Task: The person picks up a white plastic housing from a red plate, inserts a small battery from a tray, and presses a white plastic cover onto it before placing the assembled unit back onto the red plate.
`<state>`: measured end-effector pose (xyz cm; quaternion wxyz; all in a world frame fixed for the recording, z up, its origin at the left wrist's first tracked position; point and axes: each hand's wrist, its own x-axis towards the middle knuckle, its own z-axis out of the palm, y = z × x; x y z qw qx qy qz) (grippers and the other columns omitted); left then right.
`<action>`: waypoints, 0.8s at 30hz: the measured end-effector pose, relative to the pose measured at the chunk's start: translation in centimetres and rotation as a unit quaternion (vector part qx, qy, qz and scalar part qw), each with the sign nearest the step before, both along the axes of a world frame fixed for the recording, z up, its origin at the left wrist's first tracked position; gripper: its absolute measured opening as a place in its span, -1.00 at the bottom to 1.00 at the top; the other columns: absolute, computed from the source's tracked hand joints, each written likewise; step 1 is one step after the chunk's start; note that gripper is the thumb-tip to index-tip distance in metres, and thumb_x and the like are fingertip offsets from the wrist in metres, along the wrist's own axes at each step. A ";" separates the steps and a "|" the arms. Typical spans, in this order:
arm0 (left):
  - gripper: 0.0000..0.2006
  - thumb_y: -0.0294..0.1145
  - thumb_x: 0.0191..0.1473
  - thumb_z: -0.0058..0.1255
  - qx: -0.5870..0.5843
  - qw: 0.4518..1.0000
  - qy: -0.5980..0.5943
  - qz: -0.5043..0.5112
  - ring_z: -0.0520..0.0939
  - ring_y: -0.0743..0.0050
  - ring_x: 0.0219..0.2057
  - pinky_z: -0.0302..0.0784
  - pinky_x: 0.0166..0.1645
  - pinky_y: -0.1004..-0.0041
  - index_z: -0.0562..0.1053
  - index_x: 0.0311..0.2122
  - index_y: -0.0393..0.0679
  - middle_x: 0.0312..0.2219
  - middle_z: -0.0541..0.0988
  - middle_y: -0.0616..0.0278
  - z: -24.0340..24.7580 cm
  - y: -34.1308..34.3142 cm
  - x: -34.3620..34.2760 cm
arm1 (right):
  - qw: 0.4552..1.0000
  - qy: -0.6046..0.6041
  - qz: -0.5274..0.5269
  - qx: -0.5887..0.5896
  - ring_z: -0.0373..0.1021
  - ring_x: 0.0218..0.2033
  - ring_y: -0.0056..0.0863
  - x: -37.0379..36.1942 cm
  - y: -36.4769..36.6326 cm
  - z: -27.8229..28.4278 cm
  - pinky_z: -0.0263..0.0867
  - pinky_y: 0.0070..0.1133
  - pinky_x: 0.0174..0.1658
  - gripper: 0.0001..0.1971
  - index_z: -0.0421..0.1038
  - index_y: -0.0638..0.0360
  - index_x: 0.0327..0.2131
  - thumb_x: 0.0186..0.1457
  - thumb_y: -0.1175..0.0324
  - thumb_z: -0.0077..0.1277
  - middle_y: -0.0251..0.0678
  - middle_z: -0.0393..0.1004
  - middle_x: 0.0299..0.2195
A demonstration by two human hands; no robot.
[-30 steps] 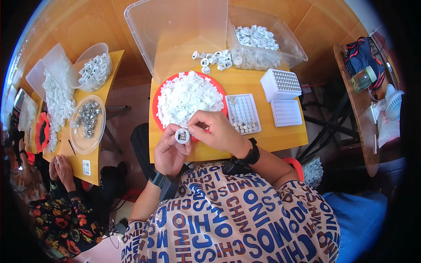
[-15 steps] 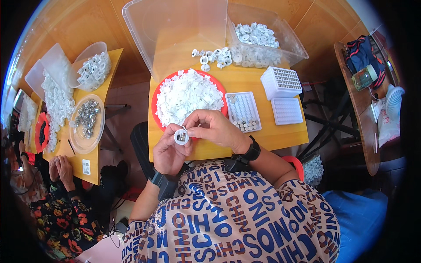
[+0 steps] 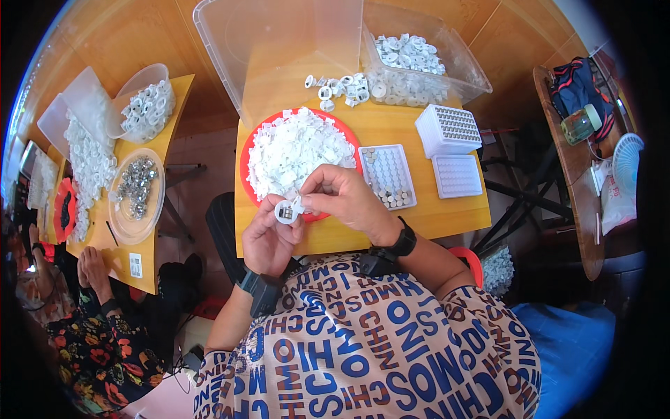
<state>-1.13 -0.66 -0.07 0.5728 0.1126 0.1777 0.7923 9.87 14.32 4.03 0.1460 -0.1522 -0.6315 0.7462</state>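
Observation:
Between the thumb and fingers of my left hand (image 3: 269, 241) is a small round white plastic housing (image 3: 285, 212), its open face up, with dark and metallic parts inside. My right hand (image 3: 342, 199) pinches a small white plastic piece (image 3: 298, 204) against the housing's right edge; the fingertips partly hide it. Just beyond both hands, a red plate (image 3: 246, 164) carries a heap of small white plastic pieces (image 3: 300, 150). Right of the plate, a white tray (image 3: 377, 171) with round pockets holds several silver button cells (image 3: 399, 199).
Stacked white trays (image 3: 447, 129) and a single pocketed tray (image 3: 457, 176) stand at the right. Behind are loose round housings (image 3: 342, 89) and a clear bin (image 3: 464, 84) of white parts. At left, a co-worker's hands (image 3: 94, 269) rest by another table (image 3: 143, 255).
My right hand has shifted slightly up, and the small white piece now shows at the housing's edge. The housing has tilted and moved slightly up and left with my left hand.

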 end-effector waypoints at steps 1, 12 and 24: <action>-0.84 -0.39 0.16 -0.13 -0.015 1.000 -0.004 0.013 0.54 0.33 -0.36 0.45 -0.26 0.45 0.34 -0.18 -0.19 -0.38 0.53 0.08 0.0 0.1 0.1 | 1.000 0.000 0.000 0.000 0.42 -0.35 -0.72 0.0 0.0 0.0 0.36 -0.73 -0.26 -0.89 0.42 0.30 -0.30 0.07 0.54 0.09 -0.40 0.50 -0.40; -0.84 -0.38 0.20 -0.15 -0.019 1.000 0.023 0.008 0.57 0.31 -0.37 0.50 -0.26 0.48 0.32 -0.15 -0.20 -0.35 0.53 0.08 -0.9 0.1 0.0 | 0.995 0.010 -0.003 0.096 0.43 -0.41 -0.74 -0.1 -1.1 0.6 0.37 -0.73 -0.32 -0.91 0.42 0.28 -0.32 0.07 0.55 0.09 -0.41 0.51 -0.45; -0.83 -0.38 0.20 -0.15 -0.018 1.000 0.024 0.002 0.57 0.36 -0.37 0.50 -0.27 0.50 0.33 -0.14 -0.21 -0.31 0.52 0.11 -1.2 -0.1 0.2 | 0.986 0.036 -0.011 0.162 0.44 -0.50 -0.66 0.0 -1.5 1.2 0.35 -0.68 -0.41 -0.96 0.43 0.33 -0.40 0.02 0.58 0.06 -0.29 0.52 -0.51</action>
